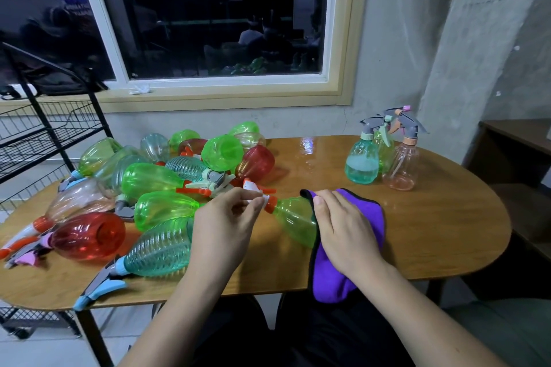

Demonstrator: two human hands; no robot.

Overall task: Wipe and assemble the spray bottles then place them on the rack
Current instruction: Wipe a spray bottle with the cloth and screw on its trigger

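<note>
Hanging over the near edge of the tabletop [432, 232], at about 5 o'clock, a purple cloth [334, 283] is seen. Its top part is wrapped round the fat end of a green bottle [293, 217], which is laid on its side near the middle of the tabletop. The cloth is pressed onto the bottle by the right hand [346, 232]; the fingers are bent over it and the thumb is laid by the cloth's black edge. The bottle's neck is pointed toward 10 o'clock. A spray head [270, 205] with an orange collar sits at the neck, and it is pinched by the left hand [226, 217] between the thumb and curled fingers. How tightly it is screwed on cannot be told.

At 9 o'clock from the hands, a big pile of bottles [155, 179] is spread out. Green, red, blue-green and clear ones are laid down there, many touching. A ribbed blue-green bottle [158, 250] is nearest, at 8 o'clock, and its light blue trigger is stuck out past the near edge.

Farther off, at 2 o'clock, three bottles are stood upright, close together: a blue-green one [362, 164], a green one [386, 152] behind it, and a clear pinkish one [402, 164].

A black wire rack [44, 128] is stood beside the tabletop at 10 o'clock. A dark window [208, 24] is seen at 12 o'clock, farthest away.
</note>
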